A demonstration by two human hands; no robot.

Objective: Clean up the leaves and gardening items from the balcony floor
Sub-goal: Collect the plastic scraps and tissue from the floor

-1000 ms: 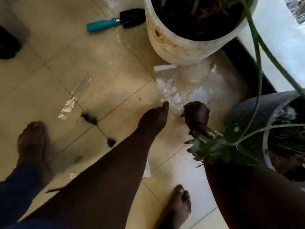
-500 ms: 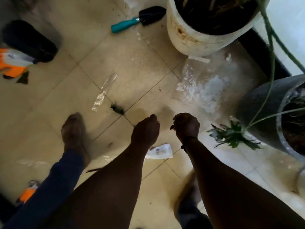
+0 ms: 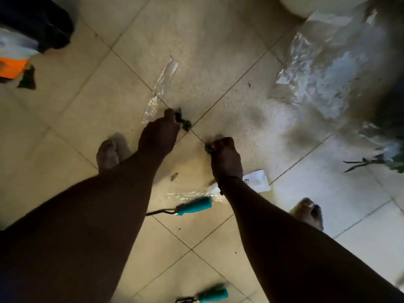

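Dark green leaf scraps lay at the crossing of the tile joints on the beige floor (image 3: 65, 132). One leaf clump (image 3: 184, 122) sat at the fingertips of the left hand (image 3: 159, 134), which was pinched on it, fingers curled. The right hand (image 3: 225, 156) was closed in a fist around a second leaf bit (image 3: 208, 147) showing at its left edge. Nearer the person, between the forearms, a teal-handled garden tool (image 3: 192, 207) lay with its long axis nearly crosswise, handle toward the right, metal shank toward the left.

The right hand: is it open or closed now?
Closed. The right hand is a fist, fingers curled around a dark scrap just above the floor tiles.
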